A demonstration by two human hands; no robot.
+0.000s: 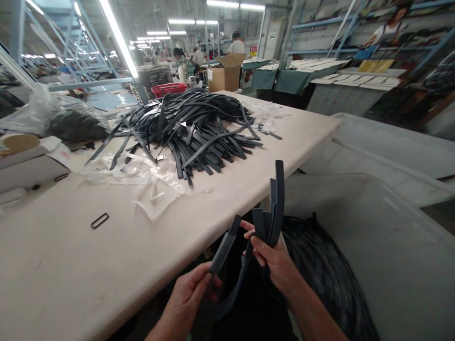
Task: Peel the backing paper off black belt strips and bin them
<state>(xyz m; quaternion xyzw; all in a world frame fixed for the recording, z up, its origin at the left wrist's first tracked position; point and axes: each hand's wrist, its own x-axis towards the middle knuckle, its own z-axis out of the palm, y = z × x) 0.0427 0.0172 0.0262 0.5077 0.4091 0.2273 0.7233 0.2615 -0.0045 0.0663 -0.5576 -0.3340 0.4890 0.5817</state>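
Beside the table's front edge, my left hand pinches one dark strap a little below its end, and the end points up to the right. The strap's lower part curves down and round toward my right hand. That hand is closed round a small bunch of dark straps, whose ends stand upright at uneven heights. A large pile of similar straps lies farther back on the table. A black rectangular buckle loop rests on the tabletop to the left.
Crumpled clear plastic lies before the pile on the pale table. At left are a white box and a plastic bag. A pale bin on my right holds many dark straps. People work farther back.
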